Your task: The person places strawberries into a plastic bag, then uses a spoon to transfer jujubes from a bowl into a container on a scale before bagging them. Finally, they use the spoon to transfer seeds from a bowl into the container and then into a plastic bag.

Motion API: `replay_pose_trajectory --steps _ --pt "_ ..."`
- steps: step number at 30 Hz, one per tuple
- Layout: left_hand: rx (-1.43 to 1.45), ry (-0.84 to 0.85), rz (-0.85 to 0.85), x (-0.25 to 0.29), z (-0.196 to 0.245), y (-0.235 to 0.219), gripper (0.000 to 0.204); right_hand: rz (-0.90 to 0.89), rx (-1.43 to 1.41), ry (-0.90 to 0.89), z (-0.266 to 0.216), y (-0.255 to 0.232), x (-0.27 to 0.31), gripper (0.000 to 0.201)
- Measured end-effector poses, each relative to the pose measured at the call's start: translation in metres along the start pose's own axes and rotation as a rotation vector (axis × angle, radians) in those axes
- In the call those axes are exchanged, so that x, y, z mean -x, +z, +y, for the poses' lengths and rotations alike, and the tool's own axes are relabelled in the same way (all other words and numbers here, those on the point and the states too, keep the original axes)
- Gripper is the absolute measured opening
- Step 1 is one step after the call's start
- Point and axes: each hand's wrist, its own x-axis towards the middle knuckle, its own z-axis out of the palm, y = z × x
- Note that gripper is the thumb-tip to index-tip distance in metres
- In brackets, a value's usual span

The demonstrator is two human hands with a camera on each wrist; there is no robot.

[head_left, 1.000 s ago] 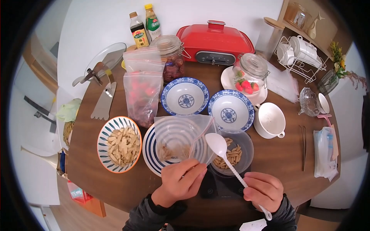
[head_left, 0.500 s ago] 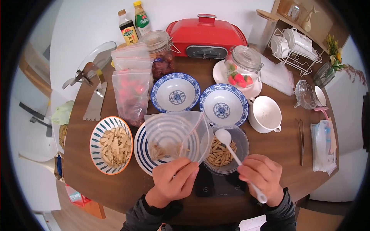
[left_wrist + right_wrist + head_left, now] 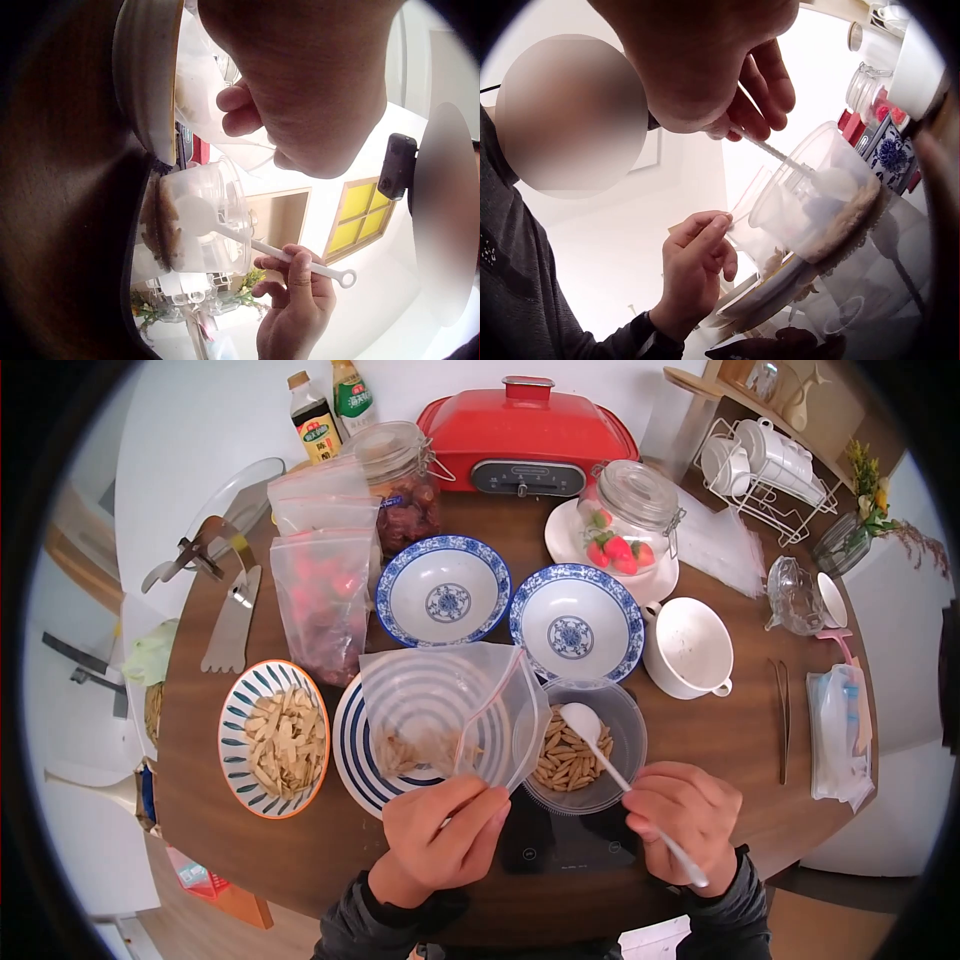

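Observation:
My left hand (image 3: 440, 840) pinches the lower edge of a clear zip bag (image 3: 425, 680), its mouth spread toward the tub. Pale tan pieces (image 3: 400, 753) lie inside the bag, which overlaps a blue-striped plate (image 3: 352, 760). In my right hand (image 3: 685, 815) is a white long-handled spoon (image 3: 582, 722), held by the handle between thumb and fingers. The spoon's bowl is down in a clear plastic tub (image 3: 630, 755), at small tan finger-shaped pieces (image 3: 568, 762). In the right wrist view, the spoon's bowl (image 3: 836, 184) shows through the tub wall.
An oval bowl (image 3: 228, 735) of tan slices stands left. Behind are two blue-patterned bowls (image 3: 410, 605), filled zip bags (image 3: 320, 595), a white two-handled cup (image 3: 690, 650), lidded glass jars (image 3: 640, 495) and a red cooker (image 3: 525, 435). Tweezers (image 3: 783, 720) lie right; a black hotplate (image 3: 570, 845) sits by the tub.
The spoon went from above the tub's near left side down into it, among the tan pieces. My left hand keeps pinching the bag. The head view has shifted slightly.

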Motion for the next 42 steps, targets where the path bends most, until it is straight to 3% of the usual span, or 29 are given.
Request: replay_pose_trajectory --steps 4,10,19,26,35,37,42 --pt "0.006 0.005 0.006 0.0 0.0 0.0 0.024 0.129 -0.121 0.131 0.003 0.0 0.009 0.02" --pt "0.006 -0.006 -0.005 0.0 0.0 -0.001 0.023 0.138 -0.214 0.248 0.003 0.006 0.006 0.016" --pt "-0.022 -0.012 -0.001 -0.001 0.001 -0.002 0.022 0.164 -0.317 0.319 0.003 0.01 0.009 0.016" --pt "-0.016 -0.012 0.005 -0.001 0.001 -0.001 0.022 0.138 -0.272 0.229 0.003 0.009 0.005 0.015" --pt "-0.023 -0.017 0.003 -0.002 0.001 -0.001 0.022 0.172 -0.414 0.401 0.0 0.01 0.01 0.012" --pt "-0.019 -0.023 0.015 -0.001 0.001 -0.001 0.022 0.156 -0.493 0.57 -0.002 0.009 0.013 0.012" --pt "-0.014 -0.03 0.012 0.001 0.001 0.0 0.022 0.166 -0.603 0.64 0.0 0.015 0.017 0.012"
